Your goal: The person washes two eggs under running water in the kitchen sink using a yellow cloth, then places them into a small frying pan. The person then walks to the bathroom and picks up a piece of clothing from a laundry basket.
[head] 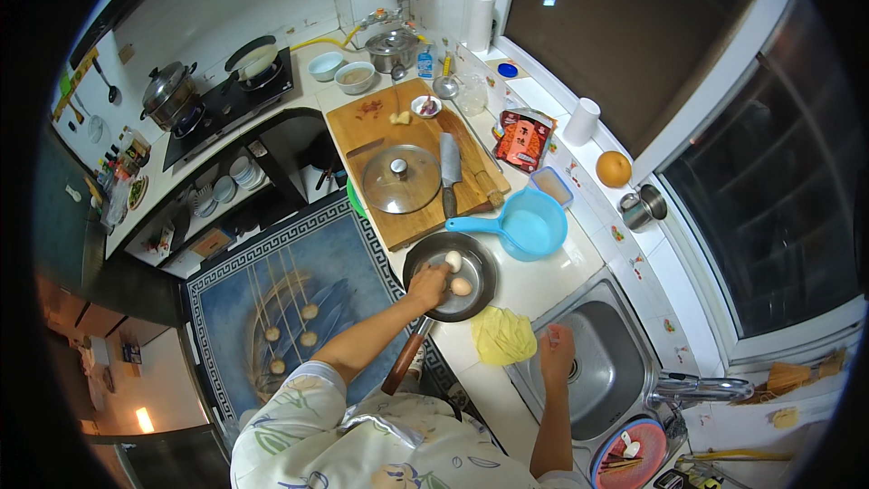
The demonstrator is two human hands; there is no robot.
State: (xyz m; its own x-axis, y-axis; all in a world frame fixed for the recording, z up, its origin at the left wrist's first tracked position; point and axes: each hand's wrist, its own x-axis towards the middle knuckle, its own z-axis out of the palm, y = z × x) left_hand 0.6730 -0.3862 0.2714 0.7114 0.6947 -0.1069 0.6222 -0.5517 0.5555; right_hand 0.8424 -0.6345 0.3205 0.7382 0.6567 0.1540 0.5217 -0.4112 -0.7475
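My left hand [430,284] reaches down into a dark frying pan [485,285] on the counter. Its fingertips are beside a pale egg [453,261], and whether they grip it is hard to tell. A browner egg [461,286] lies in the pan just right of the fingers. Toward my body points the pan's wooden handle [406,361]. Over the left side of the steel sink [604,353] is my right hand [557,351], fingers curled; anything inside them is too small to make out. A crumpled yellow cloth [504,335] lies between pan and sink.
Beyond the pan, a wooden cutting board [407,231] bears a glass lid [401,180] and a cleaver [449,166]. A blue ladle [534,224] sits beside it, its handle over the board. Pots stand on the gas stove [231,105]. A faucet [706,387] juts over the sink.
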